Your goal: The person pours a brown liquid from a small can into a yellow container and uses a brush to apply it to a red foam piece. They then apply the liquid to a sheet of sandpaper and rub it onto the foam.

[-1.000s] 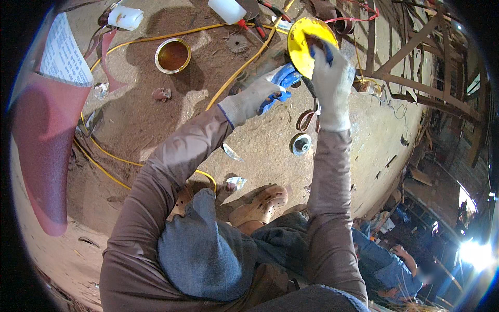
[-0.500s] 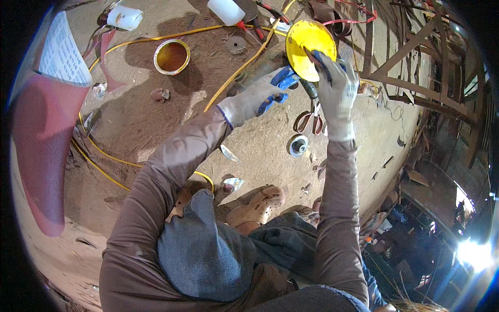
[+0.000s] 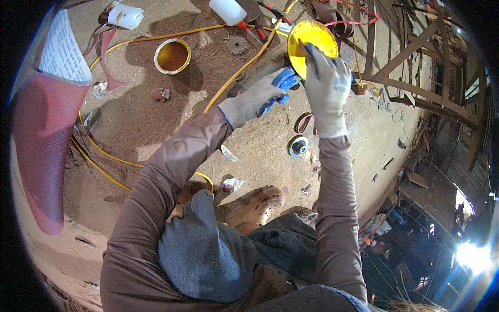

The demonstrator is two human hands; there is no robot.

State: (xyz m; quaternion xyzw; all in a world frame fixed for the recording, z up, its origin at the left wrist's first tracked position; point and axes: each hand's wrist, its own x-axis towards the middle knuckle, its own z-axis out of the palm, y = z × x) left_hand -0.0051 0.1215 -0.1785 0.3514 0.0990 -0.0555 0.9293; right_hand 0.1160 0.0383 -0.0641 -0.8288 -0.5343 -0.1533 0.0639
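Down on the dusty concrete floor (image 3: pixel 156 119), a person sits or crouches with both gloved hands raised over a yellow disc (image 3: pixel 311 44). The right hand (image 3: pixel 327 88), in a pale work glove, grips the disc's lower edge, with one dark-tipped finger lying across the yellow face; the disc stands tilted, its face turned towards the camera. The left hand (image 3: pixel 260 93), gloved the same way, is closed around a blue handle (image 3: pixel 283 83) just below and left of the disc. What the handle belongs to is hidden behind the gloves. The two hands sit close together, nearly touching.

Around them lies a scatter of workshop things. A yellow cable (image 3: pixel 236 70) runs from under the left hand up towards the top edge, and other loops of it trail off to the left. An open round tin (image 3: pixel 172 55) with a dark brown inside stands well apart on the left, beyond it a white plastic container (image 3: pixel 125 16), and another white bottle (image 3: pixel 227 10) lies near the top. A small wire brush wheel (image 3: pixel 238 46) lies between the tin and the disc. A small round metal cap (image 3: pixel 298 146) rests on the floor under the right forearm. A tan clog (image 3: pixel 257 207) shows on one foot near the knees. A rusty metal frame (image 3: pixel 416 78) of angled bars stands on the right.
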